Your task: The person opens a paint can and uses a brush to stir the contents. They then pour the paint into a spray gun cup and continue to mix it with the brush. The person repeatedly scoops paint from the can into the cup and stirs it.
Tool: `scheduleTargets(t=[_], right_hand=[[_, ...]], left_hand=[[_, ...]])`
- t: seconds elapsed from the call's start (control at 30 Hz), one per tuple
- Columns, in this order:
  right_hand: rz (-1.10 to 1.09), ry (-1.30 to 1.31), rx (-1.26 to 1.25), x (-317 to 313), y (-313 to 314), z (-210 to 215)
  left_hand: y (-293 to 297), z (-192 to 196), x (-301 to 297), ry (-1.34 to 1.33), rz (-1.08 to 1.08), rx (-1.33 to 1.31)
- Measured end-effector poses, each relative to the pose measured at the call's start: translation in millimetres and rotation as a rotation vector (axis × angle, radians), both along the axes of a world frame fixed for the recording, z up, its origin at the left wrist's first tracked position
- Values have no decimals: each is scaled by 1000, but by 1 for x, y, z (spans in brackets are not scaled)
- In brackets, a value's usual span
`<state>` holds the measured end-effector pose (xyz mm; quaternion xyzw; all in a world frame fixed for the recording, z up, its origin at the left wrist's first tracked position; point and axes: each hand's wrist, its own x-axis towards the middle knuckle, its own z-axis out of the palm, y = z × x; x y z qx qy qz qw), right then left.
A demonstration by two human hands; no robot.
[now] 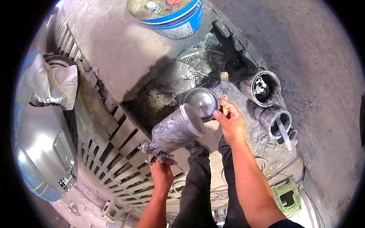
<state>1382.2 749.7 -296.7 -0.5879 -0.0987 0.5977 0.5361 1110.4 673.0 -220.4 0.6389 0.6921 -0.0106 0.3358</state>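
spray gun [166,158], lid [201,103], brush [224,84]: above near edge of the pit [146,114].
our left fingers [156,167] hold the gun, right fingers [233,109] lid and brush; best we steady the tilted cup [173,127].

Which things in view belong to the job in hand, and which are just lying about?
In hand:
- spray gun with grey cup, left grip
- round lid and brush, right grip

Untouched, apparently lying about:
- blue bucket
- upper open can
- lower can with stick
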Motion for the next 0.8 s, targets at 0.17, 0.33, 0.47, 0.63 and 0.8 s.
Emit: scheduleTargets(t=[0.17, 0.33, 0.47, 0.63, 0.8], right_hand=[[24, -23, -25, -2, 1, -2], [4, 49, -34, -5, -1, -5], [-8, 78, -10, -4, -1, -9], [-11, 102, 4, -3, 1, -7], [4, 84, -59, -7, 2, -1]], left_hand=[[0, 2, 2, -31, 45, -48], [-2, 0, 2, -27, 84, -52], [-2, -11, -3, -170, 143, -116], [26, -23, 22, -249, 397, -278], [49, -40, 39, -442, 441, -280]])
